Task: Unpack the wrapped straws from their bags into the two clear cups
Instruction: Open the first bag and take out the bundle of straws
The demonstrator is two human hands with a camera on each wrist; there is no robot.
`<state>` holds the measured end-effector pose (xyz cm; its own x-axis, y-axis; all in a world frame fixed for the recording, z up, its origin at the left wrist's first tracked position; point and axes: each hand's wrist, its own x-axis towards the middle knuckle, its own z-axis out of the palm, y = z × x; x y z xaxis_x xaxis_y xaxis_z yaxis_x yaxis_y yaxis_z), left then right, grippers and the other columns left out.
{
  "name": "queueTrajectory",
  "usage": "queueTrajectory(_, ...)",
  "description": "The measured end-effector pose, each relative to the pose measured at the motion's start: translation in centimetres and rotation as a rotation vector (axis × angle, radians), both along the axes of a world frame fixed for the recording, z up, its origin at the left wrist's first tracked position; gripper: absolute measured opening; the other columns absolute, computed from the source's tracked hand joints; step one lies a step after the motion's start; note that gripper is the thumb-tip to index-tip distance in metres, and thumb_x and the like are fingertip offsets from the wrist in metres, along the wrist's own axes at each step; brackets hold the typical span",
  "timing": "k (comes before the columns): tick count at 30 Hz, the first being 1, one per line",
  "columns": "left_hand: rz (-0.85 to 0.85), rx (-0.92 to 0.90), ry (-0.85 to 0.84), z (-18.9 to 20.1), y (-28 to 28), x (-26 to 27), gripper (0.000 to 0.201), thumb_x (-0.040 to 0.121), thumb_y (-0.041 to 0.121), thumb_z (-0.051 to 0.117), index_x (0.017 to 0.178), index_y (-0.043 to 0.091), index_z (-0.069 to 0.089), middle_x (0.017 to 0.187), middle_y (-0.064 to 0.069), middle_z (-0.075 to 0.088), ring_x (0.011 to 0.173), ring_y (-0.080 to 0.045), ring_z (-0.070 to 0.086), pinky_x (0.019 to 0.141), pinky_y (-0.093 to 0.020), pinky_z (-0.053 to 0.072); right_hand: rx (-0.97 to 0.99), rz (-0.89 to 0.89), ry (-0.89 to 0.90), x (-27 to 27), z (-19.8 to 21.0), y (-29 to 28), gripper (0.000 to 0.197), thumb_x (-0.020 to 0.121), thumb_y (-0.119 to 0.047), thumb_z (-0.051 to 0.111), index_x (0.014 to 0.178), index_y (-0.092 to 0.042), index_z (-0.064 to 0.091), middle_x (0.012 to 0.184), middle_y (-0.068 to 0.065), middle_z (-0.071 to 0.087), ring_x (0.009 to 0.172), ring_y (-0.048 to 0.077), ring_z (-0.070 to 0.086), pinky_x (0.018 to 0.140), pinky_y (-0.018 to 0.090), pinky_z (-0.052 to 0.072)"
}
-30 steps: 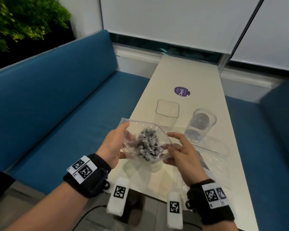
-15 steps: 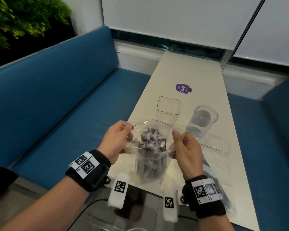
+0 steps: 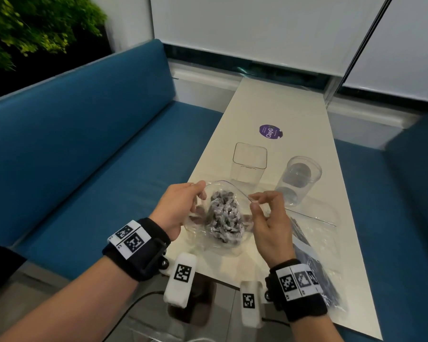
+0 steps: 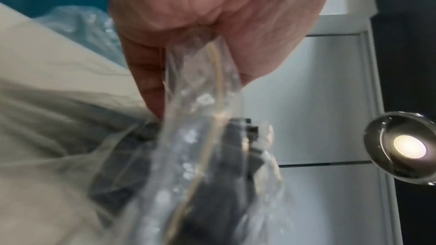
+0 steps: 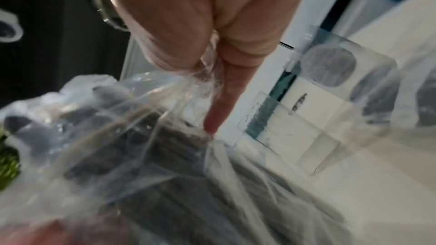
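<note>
A clear plastic bag (image 3: 198,228) full of dark wrapped straws (image 3: 224,215) stands upright over the near end of the white table (image 3: 277,104). My left hand (image 3: 181,206) pinches the left side of the bag's mouth, and my right hand (image 3: 265,213) pinches the right side, holding it spread wide. The wrist views show the film (image 4: 202,88) bunched between thumb and fingers (image 5: 219,90). Beyond the bag stand a square clear cup (image 3: 248,164) and a round clear cup (image 3: 298,181), both without straws. A second bag of straws (image 3: 311,265) lies on the table under my right wrist.
A purple round sticker (image 3: 270,131) marks the table behind the cups. Blue bench seats (image 3: 97,149) run along both sides of the narrow table. Green foliage (image 3: 22,25) fills the far left corner. White blinds close off the far end.
The bag was tipped upright and its mouth pulled wider. My right hand shifted from cradling the bag's side to pinching its rim.
</note>
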<state>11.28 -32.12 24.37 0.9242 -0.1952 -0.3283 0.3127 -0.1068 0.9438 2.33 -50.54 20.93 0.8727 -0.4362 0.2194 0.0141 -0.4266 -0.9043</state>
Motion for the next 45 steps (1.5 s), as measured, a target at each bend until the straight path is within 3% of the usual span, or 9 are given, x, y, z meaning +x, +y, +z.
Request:
queueTrajectory(2,0.025,-0.049,0.041,-0.2,-0.1,0.0,0.032,0.096,0.038,0.059,0.073,0.016,0.059,0.069,0.000,0.043,0.068,-0.024,0.050,0.079,-0.042,0.045,-0.056,0.104,0.013,-0.3,-0.4,0.0,0.060,0.092,0.020,0.048,0.085,-0.038,0.059,0.118,-0.002,0.068,0.105,-0.010,0.064,0.088,0.014,0.054)
queueTrajectory(8,0.066,-0.201,0.134,-1.7,-0.1,-0.1,0.016,0.106,0.009,0.047,0.110,0.024,0.051,0.107,-0.014,0.049,0.082,-0.027,0.061,0.077,-0.057,0.064,0.247,0.361,0.311,-1.4,-0.2,-0.6,0.045,0.096,-0.019,0.063,0.136,-0.042,0.062,0.142,-0.012,0.060,0.109,0.005,0.070,0.089,0.030,0.060)
queueTrajectory(15,0.065,-0.335,0.209,-0.3,0.1,0.2,0.035,0.104,-0.005,0.037,0.107,0.000,0.071,0.073,-0.007,0.048,0.076,-0.025,0.063,0.068,-0.045,0.067,0.302,0.709,0.346,-2.2,0.0,-2.8,0.117,0.072,-0.003,0.087,0.161,-0.046,0.024,0.161,-0.018,0.043,0.142,0.010,0.053,0.108,0.034,0.053)
queueTrajectory(19,0.021,-0.386,0.255,0.3,0.3,0.1,0.037,0.095,0.012,0.046,0.115,-0.003,0.073,0.087,-0.011,0.048,0.098,-0.033,0.057,0.082,-0.048,0.065,0.049,0.502,0.324,-1.3,0.4,-1.9,0.122,0.057,-0.032,0.102,0.148,-0.063,0.026,0.142,-0.047,0.035,0.118,-0.010,0.056,0.086,0.023,0.061)
queueTrajectory(25,-0.519,0.029,-0.115,-0.9,2.7,-0.3,0.091,0.061,0.060,0.084,0.143,0.034,0.054,0.129,0.015,0.064,0.111,0.009,0.063,0.083,-0.012,0.054,0.060,0.312,0.226,-0.5,-0.9,-2.4,0.112,0.059,-0.048,0.097,0.155,-0.042,0.040,0.146,-0.023,0.051,0.105,0.007,0.071,0.082,0.028,0.063)
queueTrajectory(29,-0.637,0.321,-0.268,-3.0,2.8,-0.7,0.117,0.062,0.038,0.096,0.153,0.045,0.023,0.134,0.032,0.035,0.122,0.007,0.049,0.083,-0.008,0.051,0.114,0.330,0.265,-0.5,-2.4,-2.4,0.112,0.057,-0.045,0.098,0.154,-0.044,0.042,0.151,-0.013,0.053,0.114,0.015,0.071,0.090,0.039,0.065)
queueTrajectory(35,-0.479,0.234,-0.441,-4.7,1.9,-1.4,0.092,0.066,0.039,0.095,0.131,0.063,0.035,0.123,0.028,0.052,0.108,-0.007,0.064,0.085,-0.016,0.057,0.139,0.394,0.242,-1.4,-2.1,-2.6,0.108,0.057,-0.042,0.098,0.150,-0.047,0.044,0.152,-0.027,0.049,0.137,0.006,0.053,0.102,0.034,0.058)
queueTrajectory(39,-0.382,0.144,-0.450,-4.9,1.5,-1.1,0.094,0.064,0.032,0.097,0.142,0.046,0.045,0.118,0.016,0.065,0.099,-0.007,0.069,0.080,-0.020,0.059,0.174,0.298,0.196,-1.3,-2.6,-2.5,0.106,0.052,-0.034,0.102,0.138,-0.054,0.042,0.139,-0.028,0.056,0.132,-0.005,0.053,0.106,0.033,0.052)
queueTrajectory(45,-0.416,0.345,-0.365,-7.1,1.8,-0.9,0.078,0.064,0.060,0.089,0.133,0.032,0.065,0.128,0.022,0.057,0.117,0.007,0.056,0.097,-0.024,0.047,0.196,0.331,0.299,-1.6,-5.5,-2.0,0.140,0.056,-0.025,0.104,0.164,-0.035,0.015,0.144,-0.032,0.038,0.123,-0.031,0.037,0.111,0.029,0.044)
